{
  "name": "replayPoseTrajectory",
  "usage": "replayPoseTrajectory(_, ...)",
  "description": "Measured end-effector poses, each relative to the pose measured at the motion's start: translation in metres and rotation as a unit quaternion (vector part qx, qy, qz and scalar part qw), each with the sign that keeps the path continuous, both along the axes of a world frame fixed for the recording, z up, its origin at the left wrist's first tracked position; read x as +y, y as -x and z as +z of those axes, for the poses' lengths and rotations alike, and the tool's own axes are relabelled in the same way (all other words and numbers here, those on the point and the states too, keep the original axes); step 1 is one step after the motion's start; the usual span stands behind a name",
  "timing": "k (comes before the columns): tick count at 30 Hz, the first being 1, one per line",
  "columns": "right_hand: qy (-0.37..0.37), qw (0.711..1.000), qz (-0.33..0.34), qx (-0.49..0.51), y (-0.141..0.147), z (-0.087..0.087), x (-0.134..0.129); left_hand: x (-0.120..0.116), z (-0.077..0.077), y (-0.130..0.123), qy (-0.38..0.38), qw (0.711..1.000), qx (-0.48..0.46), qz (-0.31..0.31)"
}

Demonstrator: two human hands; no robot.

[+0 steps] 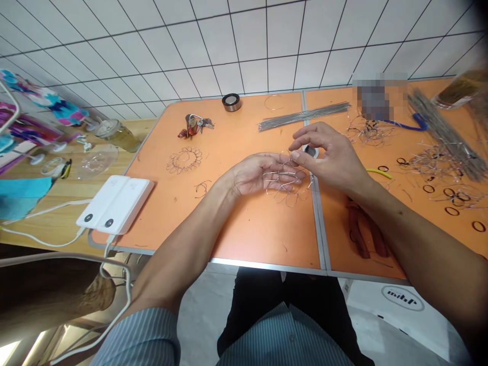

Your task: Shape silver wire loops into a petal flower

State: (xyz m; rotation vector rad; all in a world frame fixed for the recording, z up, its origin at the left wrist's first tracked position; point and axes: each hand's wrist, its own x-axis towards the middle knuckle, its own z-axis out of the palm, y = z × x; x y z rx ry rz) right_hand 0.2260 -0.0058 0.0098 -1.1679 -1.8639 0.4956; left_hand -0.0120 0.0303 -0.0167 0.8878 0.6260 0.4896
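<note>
A thin wire piece with loops (284, 176) lies across the fingers of my left hand (259, 174), which is palm up with its fingers spread a little beneath the wire. From the right, my right hand (324, 155) pinches the wire's upper edge between thumb and forefinger. A looped wire ring (185, 160) rests on the orange table to the left, and a small curled wire bit (202, 189) lies nearer my left wrist. Red-handled pliers (358, 231) are partly hidden under my right forearm.
Behind my hands are a wire bundle (301, 117), a tape roll (231, 102) and keys (196, 124). Wire tangles (434, 160), dark rings (452, 211) and more straight wires (450, 134) spread at right. White power banks (116, 203) sit at the left edge.
</note>
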Motion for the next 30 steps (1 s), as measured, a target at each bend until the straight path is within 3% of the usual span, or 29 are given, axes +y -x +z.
replayPoseTrajectory(7, -0.001, 1.0, 0.0, -0.012, 0.001, -0.0054, 0.0023, -0.0026, -0.0015, -0.0004, -0.007, 0.999, 0.0, -0.032)
replayPoseTrajectory(16, 0.004, 1.0, -0.012, -0.006, 0.0, -0.0024, 0.0026, -0.0022, 0.0018, -0.0015, 0.023, 1.0, -0.006, -0.001)
replayPoseTrajectory(30, 0.011, 1.0, -0.019, 0.002, 0.0018, -0.0062, 0.0038, -0.005, 0.0061, -0.0013, -0.005, 1.0, 0.009, -0.013)
